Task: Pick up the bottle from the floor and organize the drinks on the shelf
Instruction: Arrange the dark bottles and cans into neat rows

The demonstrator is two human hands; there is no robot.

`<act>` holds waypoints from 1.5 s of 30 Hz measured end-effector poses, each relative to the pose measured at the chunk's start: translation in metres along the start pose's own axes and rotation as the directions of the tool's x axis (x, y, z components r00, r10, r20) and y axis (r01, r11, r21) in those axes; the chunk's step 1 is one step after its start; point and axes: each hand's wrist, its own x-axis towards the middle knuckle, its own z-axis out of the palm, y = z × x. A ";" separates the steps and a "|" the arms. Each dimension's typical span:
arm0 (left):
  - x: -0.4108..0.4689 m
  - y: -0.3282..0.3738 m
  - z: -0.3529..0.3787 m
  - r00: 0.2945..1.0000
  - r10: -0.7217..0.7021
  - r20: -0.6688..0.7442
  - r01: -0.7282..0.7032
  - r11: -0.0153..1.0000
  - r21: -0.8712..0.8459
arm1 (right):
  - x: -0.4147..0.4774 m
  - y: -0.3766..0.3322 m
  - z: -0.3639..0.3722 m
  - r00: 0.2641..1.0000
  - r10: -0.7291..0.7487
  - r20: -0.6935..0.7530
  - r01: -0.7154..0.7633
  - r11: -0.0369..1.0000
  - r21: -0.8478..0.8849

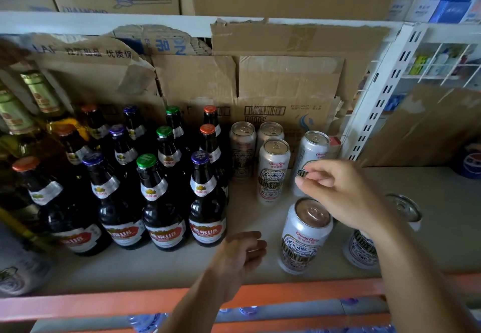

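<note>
Several dark beer bottles (pixel 207 202) with coloured caps stand in rows on the left half of the shelf (pixel 161 267). To their right stand several silver beer cans (pixel 273 171). One can (pixel 304 236) stands near the front, another (pixel 360 250) is partly hidden behind my right forearm. My right hand (pixel 338 192) hovers above the front can, fingers loosely curled, holding nothing. My left hand (pixel 239 257) floats over the shelf's front between bottles and cans, fingers relaxed and empty. No bottle on the floor is in view.
Torn cardboard (pixel 281 80) lines the shelf's back. Taller gold-labelled bottles (pixel 39 93) stand at far left. A white slotted upright (pixel 377 103) bounds the right side. An orange rail (pixel 104 304) edges the shelf front, with water bottles (pixel 145 322) below.
</note>
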 end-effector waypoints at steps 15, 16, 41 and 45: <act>-0.013 -0.013 -0.001 0.995 -0.098 0.020 0.098 0.995 -0.018 | -0.017 0.002 0.011 1.000 0.019 -0.005 -0.019 0.996 -0.093; -0.013 -0.012 -0.001 0.995 -0.098 0.034 0.099 0.994 -0.049 | -0.013 0.001 0.012 1.000 0.025 -0.012 -0.026 0.998 -0.059; 0.011 0.001 0.005 0.996 0.078 0.032 -0.054 0.885 -0.461 | 0.097 -0.053 0.054 0.965 -0.249 0.080 0.261 0.941 -0.216; 0.020 -0.003 0.009 0.996 0.089 -0.013 -0.084 0.863 -0.498 | 0.100 -0.051 0.064 0.957 -0.262 0.126 0.285 0.929 -0.237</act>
